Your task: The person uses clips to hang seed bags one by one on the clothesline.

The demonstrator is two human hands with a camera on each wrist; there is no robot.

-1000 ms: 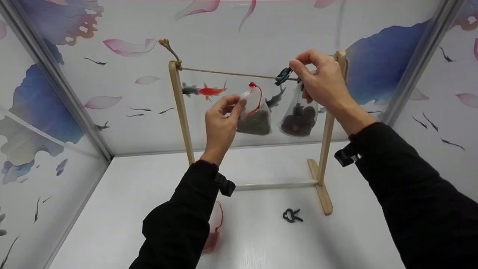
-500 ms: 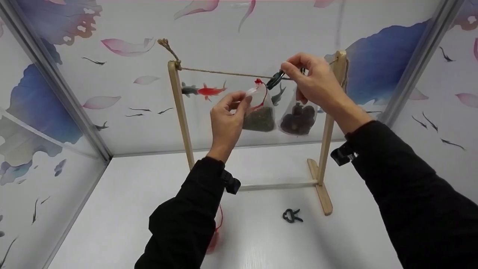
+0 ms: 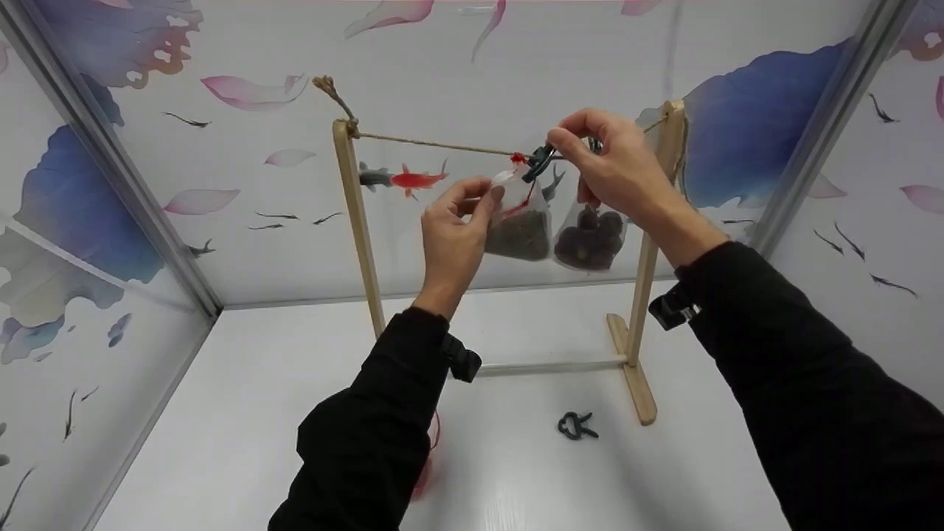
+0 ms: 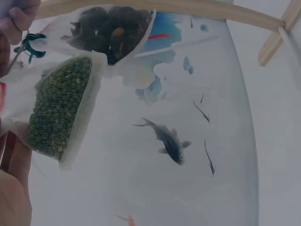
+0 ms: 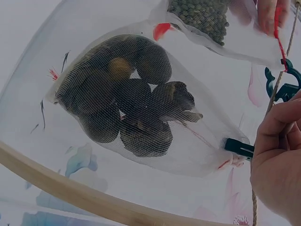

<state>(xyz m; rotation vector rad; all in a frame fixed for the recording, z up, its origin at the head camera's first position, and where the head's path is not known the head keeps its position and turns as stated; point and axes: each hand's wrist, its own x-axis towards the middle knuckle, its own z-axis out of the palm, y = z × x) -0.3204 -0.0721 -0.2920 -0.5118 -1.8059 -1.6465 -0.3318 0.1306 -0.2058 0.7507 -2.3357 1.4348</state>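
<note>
With thumb and fingers my left hand (image 3: 453,232) pinches the upper left edge of a white mesh drawstring bag (image 3: 520,237), its lower part filled with green granules (image 4: 61,108). The red drawstring knot of this bag is right at the rope (image 3: 435,144). My right hand (image 3: 619,166) squeezes the handles of a dark green spring clip (image 3: 540,164). In the right wrist view the clip's jaws are spread, by the rope and red string. A second mesh bag (image 5: 136,94) with dark round pieces hangs to the right, held to the rope by another green clip (image 5: 239,148).
The rope runs between two wooden posts (image 3: 359,228) of a stand with a pale lower bar (image 3: 553,366). On the white table lies a loose dark clip (image 3: 577,425). A red bag (image 3: 423,479) is mostly hidden behind the left sleeve. Patterned walls enclose the table.
My left hand has moved the bag of granules right and slightly up to the rope. My right hand has shifted left along the rope with the clip, which now overlaps the bag's top.
</note>
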